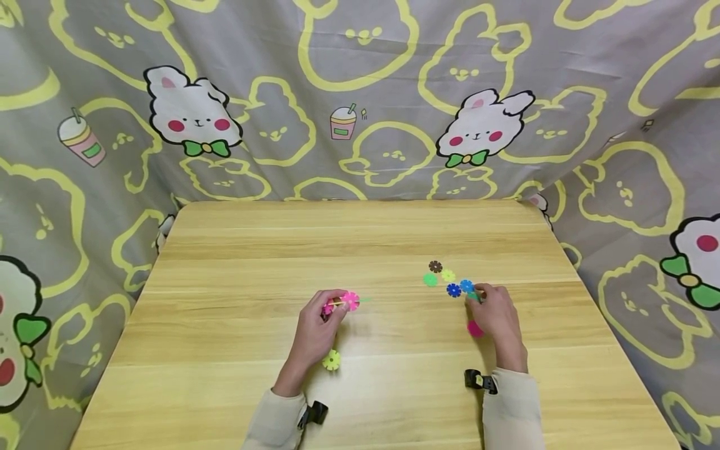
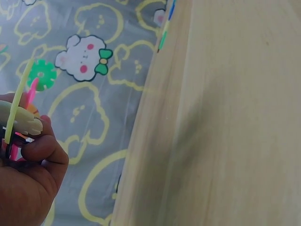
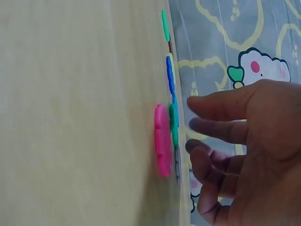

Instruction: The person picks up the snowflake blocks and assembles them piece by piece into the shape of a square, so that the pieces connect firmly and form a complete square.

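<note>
My left hand [image 1: 312,326] grips a cluster of joined plastic snowflake discs. A pink disc [image 1: 351,301] faces up in it; in the left wrist view a green disc [image 2: 43,75] and an edge-on yellow disc [image 2: 18,101] stick out. My fingers hide part of the cluster. Over the loose discs at right hovers my right hand [image 1: 499,314], its fingers loosely bent with nothing between them. Nearest to it are a teal-green disc [image 3: 174,126], a light blue disc [image 1: 466,285] and a magenta disc [image 1: 475,329]. A grey disc [image 3: 178,165] shows in the right wrist view.
Farther left in that loose group lie a dark blue disc [image 1: 453,290], a yellow disc [image 1: 448,275], a brown disc [image 1: 435,267] and a light green disc [image 1: 430,280]. One yellow-green disc [image 1: 332,360] lies near my left wrist. A patterned curtain [image 1: 394,75] surrounds the wooden table [image 1: 236,250].
</note>
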The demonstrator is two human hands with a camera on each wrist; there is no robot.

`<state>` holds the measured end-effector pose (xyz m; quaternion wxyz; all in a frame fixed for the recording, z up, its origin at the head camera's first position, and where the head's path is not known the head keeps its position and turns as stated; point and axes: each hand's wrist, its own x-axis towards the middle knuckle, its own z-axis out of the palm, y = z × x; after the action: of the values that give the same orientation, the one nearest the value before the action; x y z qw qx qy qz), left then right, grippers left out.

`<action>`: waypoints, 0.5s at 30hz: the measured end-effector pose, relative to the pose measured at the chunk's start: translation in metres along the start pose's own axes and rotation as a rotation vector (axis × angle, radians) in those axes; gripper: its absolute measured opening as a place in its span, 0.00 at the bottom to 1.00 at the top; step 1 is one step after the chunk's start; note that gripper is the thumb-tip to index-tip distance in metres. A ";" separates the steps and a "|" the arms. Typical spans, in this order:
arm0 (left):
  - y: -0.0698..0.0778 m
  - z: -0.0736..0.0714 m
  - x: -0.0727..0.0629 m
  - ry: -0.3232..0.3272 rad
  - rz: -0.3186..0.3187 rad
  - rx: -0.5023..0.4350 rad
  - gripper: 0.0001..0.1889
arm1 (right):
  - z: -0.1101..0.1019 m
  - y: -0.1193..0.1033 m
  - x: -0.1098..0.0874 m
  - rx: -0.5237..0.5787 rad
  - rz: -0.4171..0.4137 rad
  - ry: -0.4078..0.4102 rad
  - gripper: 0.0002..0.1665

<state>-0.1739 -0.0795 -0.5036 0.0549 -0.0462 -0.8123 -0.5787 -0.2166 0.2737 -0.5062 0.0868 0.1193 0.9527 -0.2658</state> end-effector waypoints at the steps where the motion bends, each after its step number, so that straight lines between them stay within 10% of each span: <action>1: 0.000 0.000 0.000 0.000 -0.002 -0.001 0.10 | 0.000 0.000 0.000 -0.002 0.000 -0.001 0.28; 15: -0.001 0.003 -0.002 -0.023 0.030 0.026 0.10 | 0.003 -0.002 0.004 -0.056 0.000 0.011 0.22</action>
<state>-0.1722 -0.0768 -0.5054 0.0548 -0.0642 -0.8197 -0.5666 -0.2207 0.2713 -0.5090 0.0850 0.1185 0.9601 -0.2385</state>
